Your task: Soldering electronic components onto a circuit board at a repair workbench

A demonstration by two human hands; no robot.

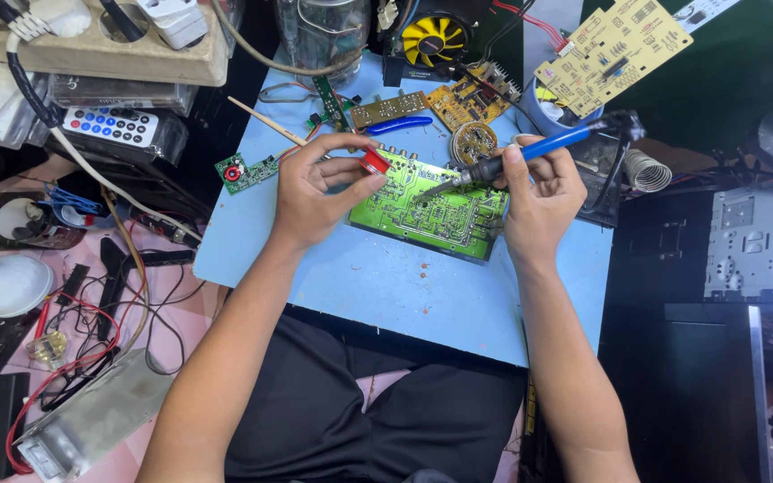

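Black-trousered knees point(360, 420) of the seated person are lying nearest, tucked under the near edge of the pale blue bench point(386, 286), which is carrying the work. Sitting toward the far middle of that bench, the green circuit board point(427, 213) is lying flat with its solder side up, and both forearms are reaching over the near edge to it. At the far edge, smaller boards, a yellow fan point(436, 38) and a tan board point(612, 45) are crowding together, while a remote control point(111, 126) and a white bulb point(6, 284) are lying off the bench's left edge. The right hand point(539, 192) is wrapping its fingers around the blue-handled soldering iron point(530, 152), angling the tip down onto the board's middle. The left hand point(315, 192) is pinching a small red spool point(374, 161) between thumb and forefinger just over the board's far left corner; whether wire is running from it to the tip is too fine to tell. Soldering a joint appears to be the step in hand. Judging from this, the next move is calling for a steady tip on the pad and for solder being fed in from the left without nudging the board.
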